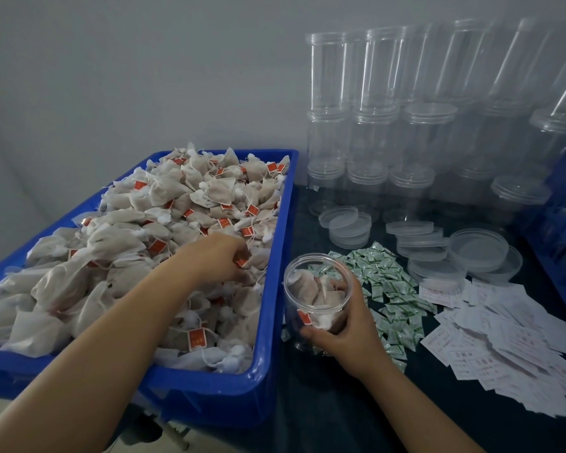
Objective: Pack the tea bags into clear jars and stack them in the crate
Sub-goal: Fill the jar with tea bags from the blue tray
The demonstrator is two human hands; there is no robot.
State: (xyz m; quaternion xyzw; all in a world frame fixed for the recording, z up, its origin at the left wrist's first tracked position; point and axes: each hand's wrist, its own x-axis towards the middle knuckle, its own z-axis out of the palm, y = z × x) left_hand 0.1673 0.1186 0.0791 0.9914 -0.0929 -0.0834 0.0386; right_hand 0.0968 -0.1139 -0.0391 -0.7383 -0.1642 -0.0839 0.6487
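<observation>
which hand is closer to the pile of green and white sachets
Right. The right hand holds the open jar right at the edge of the green and white sachets. The left hand is farther away, reaching among the tea bags in the blue bin.

Small packing workroom: bulk tea bags (164, 230) in bin (275, 256), stacked empty jars (373, 125), loose labels (510, 338).

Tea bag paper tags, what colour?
Red-orange, clearest in the head view on the paper tag near the blue plastic bin's front.

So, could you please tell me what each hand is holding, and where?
The right hand grips the open jar around its lower side. The left hand pinches a tea bag in the bin.
</observation>
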